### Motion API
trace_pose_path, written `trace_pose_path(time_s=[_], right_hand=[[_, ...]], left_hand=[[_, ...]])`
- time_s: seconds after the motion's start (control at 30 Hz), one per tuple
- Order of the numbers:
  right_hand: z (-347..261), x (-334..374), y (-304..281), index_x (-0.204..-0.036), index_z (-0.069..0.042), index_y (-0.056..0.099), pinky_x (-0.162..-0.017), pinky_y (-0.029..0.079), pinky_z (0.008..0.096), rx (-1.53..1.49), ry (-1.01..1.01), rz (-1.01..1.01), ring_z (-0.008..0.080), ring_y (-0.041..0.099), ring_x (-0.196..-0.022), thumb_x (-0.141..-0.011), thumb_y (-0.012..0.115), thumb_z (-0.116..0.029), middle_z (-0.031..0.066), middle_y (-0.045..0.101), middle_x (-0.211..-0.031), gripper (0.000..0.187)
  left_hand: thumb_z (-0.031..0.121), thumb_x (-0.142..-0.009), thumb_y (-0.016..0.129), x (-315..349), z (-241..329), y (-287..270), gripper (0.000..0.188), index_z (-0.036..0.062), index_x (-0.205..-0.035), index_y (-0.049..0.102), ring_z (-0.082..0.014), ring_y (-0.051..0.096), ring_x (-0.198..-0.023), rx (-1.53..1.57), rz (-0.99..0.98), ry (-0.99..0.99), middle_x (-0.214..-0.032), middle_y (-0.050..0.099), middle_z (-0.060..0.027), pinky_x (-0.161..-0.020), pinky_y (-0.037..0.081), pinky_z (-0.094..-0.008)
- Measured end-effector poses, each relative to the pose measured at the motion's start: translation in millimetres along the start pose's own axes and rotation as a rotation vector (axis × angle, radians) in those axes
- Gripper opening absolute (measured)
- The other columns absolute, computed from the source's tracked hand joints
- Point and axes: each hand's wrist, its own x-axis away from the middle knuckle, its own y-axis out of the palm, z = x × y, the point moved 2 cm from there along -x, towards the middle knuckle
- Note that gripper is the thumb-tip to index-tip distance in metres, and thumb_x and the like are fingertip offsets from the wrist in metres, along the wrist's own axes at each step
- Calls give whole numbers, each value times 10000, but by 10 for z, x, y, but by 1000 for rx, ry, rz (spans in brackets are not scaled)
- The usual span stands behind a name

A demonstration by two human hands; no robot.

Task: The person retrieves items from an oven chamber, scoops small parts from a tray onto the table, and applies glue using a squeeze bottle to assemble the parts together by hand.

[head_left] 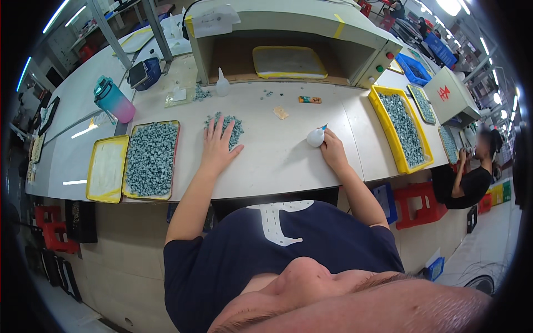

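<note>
My left hand lies flat on the white worktable, fingers spread, fingertips resting on a loose pile of small grey-blue parts. My right hand grips a small white squeeze bottle with a blue tip, held tilted just above the table to the right of the pile. A second squeeze bottle stands upright further back, near a few scattered parts.
At left lie a yellow tray full of grey parts and an empty-looking yellow tray. Another filled yellow tray lies at right. A teal-and-pink water bottle lies back left. A beige hood stands behind. Another person sits right.
</note>
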Motion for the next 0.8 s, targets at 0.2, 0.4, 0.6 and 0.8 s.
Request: trace_pose_path(time_s=[0.2, 0.4, 0.6, 0.8], right_hand=[[-59, 31, -5, -1065, 4, 642, -1018, 425, 384, -40, 18, -27, 360, 507, -1210, -798, 568, 52, 197, 575, -1237, 280], [-172, -66, -283, -1203, -16, 576, -1026, 416, 383, -123, 40, 129, 343, 510, -1214, -822, 607, -9, 194, 573, -1242, 382], [893, -131, -1362, -1237, -55, 567, -1043, 382, 401, 165, 135, 447, 355, 499, -1217, -874, 640, -169, 191, 533, -1302, 388], [2231, 220, -2530, -1396, -184, 439, -1084, 291, 526, 352, 956, -73, 387, 366, -1329, -945, 357, -582, 222, 428, -1395, 608]], left_hand=[[458, -805, 669, -217, 228, -146, 722, 154, -1407, 414, -428, 245, -1363, -136, 0, 40, -1483, 299, -178, -1093, 216, -593], [268, -823, 688, -552, 287, -83, 486, 56, -1235, 541, -408, 406, -1249, 20, 119, 190, -1310, 477, -190, -1022, 333, -527], [-42, -814, 564, -493, 289, 14, 240, -27, -1050, 607, -384, 511, -1123, 173, 299, 224, -1110, 573, -178, -977, 406, -477], [-125, -777, 501, -463, 329, -51, 189, -31, -901, 608, -360, 539, -1023, 281, 363, 257, -1028, 573, -160, -918, 442, -466]])
